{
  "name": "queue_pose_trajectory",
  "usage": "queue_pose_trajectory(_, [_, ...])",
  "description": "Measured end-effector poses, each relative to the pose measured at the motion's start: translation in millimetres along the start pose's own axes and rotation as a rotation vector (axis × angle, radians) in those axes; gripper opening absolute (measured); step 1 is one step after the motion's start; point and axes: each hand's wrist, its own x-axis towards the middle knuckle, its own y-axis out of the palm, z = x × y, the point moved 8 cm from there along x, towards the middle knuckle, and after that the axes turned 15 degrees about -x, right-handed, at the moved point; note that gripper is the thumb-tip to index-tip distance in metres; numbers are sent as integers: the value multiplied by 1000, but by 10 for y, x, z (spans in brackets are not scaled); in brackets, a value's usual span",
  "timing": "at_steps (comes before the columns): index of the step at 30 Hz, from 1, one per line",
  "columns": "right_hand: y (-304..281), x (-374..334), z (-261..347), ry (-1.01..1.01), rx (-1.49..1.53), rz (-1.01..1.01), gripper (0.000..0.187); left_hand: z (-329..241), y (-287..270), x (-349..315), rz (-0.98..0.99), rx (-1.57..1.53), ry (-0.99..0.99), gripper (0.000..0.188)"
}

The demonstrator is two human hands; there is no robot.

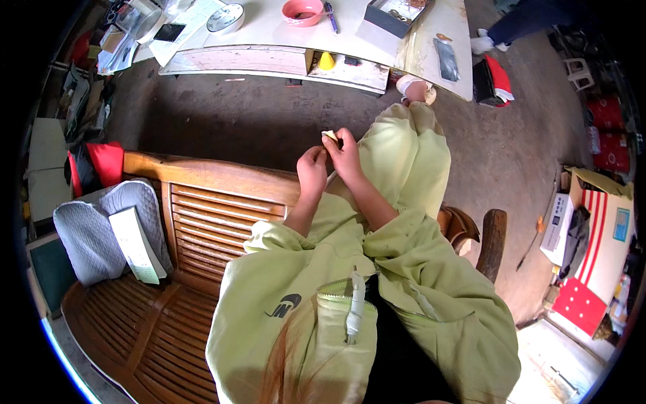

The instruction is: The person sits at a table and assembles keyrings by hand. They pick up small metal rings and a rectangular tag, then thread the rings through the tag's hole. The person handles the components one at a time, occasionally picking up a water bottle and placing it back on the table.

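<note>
Both my hands meet above my lap, in front of the pale green clothes I wear. My right hand is closed in a pinch, with a small white-and-yellow piece sticking out past its fingertips. The piece is too small to tell its kind. Just left of it, my left hand is closed too, its fingertips touching or almost touching the right hand's fingers. Whatever the left fingers grip, if anything, is hidden.
I sit on a slatted wooden bench; a grey cushion and a paper pad lie to my left. Ahead stands a white table with a pink bowl, a white bowl and a dark box. Cartons stand at right.
</note>
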Motion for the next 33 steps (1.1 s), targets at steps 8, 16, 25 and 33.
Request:
queue_pose_trajectory(8, [-13, -11, 26, 19, -60, 12, 30, 159, 70, -73, 44, -93, 28, 17])
queue_pose_trajectory(16, [20, -12, 20, 24, -30, -17, 26, 302, -24, -14, -26, -131, -11, 19])
queue_pose_trajectory(25, [-10, -9, -68, 35, -26, -39, 28, 13, 86, -109, 64, 5, 12, 20])
queue_pose_trajectory(33, [-17, -29, -198, 261, 219, -12, 23, 76, 56, -61, 17, -69, -9, 17])
